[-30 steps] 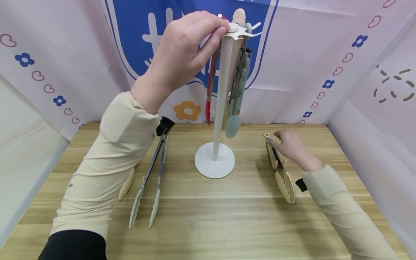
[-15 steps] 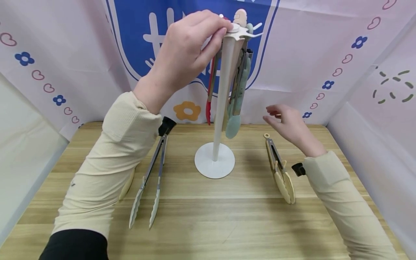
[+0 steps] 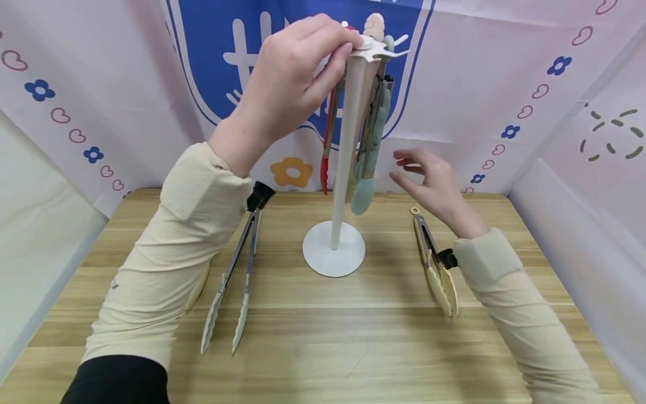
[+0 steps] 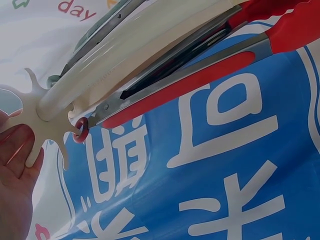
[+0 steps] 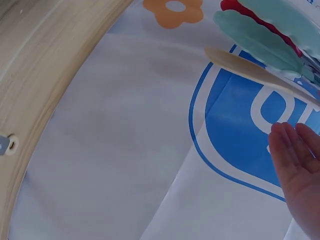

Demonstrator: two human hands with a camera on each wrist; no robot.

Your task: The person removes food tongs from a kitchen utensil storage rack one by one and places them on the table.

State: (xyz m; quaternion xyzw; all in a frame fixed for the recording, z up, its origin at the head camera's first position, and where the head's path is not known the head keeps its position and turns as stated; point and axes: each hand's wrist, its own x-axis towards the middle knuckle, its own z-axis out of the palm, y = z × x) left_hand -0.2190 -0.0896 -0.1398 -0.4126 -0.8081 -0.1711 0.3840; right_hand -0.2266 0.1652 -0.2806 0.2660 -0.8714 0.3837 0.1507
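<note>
In the head view my left hand (image 3: 292, 73) pinches the top of a white utensil stand (image 3: 348, 140). Its fingers lie among the hooks (image 4: 47, 125) in the left wrist view. From those hooks hang red tongs (image 4: 185, 87), light green tongs (image 3: 362, 196) and a beige utensil (image 5: 245, 67) with a tapered end. My right hand (image 3: 431, 182) is in the air right of the stand, holding nothing, fingers loosely bent and thumb apart. Below it, cream-tipped tongs (image 3: 446, 286) lie on the table, their ring end toward the back.
Tongs with pale scalloped tips (image 3: 212, 314) lie spread on the left of the wooden table (image 3: 323, 348). Another cream-coloured piece (image 3: 198, 289) is partly hidden under the left sleeve. A printed cloth (image 3: 464, 84) hangs behind, with pale side panels left and right.
My right hand has risen from beside the cream-tipped tongs and moved left toward the stand. Those tongs stay on the table. My left hand keeps its hold on the stand's top.
</note>
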